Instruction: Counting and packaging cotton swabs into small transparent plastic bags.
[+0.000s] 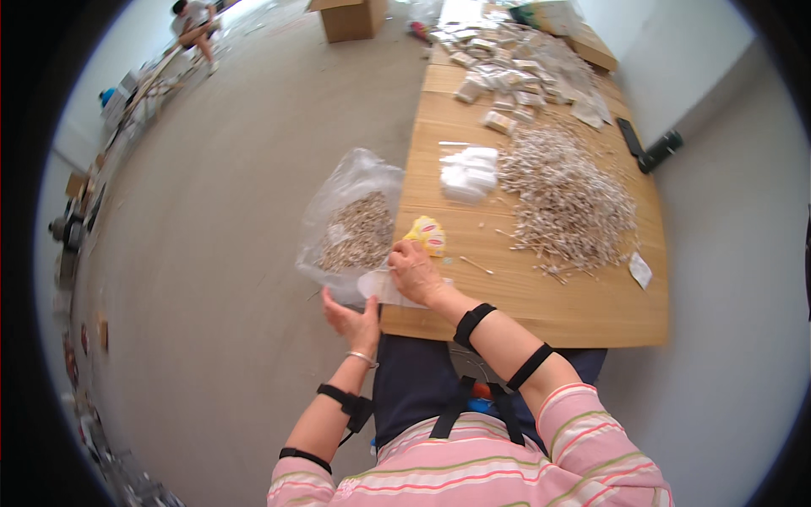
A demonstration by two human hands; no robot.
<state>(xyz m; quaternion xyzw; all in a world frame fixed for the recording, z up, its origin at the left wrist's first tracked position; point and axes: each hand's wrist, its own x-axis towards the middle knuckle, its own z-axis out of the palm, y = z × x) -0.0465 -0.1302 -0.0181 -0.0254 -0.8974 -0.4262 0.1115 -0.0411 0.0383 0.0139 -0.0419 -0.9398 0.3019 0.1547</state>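
Wooden tabletop [600, 313] beside grey floor [228, 228], head view: a person's right hand [414, 270] curls narrowly over white plastic [389, 291] at the edge, its hold unclear; the left hand [351, 324] spreads, thumb apart, just beside a clear bag [363, 169] of small tan pieces [363, 228].

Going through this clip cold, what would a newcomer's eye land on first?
Probably the big heap of loose cotton swabs on the right half of the wooden table, with a jumble of small packs at the far end. Next, the clear plastic bag by the table's left edge, partly filled, with the right hand and left hand at the near-left corner.
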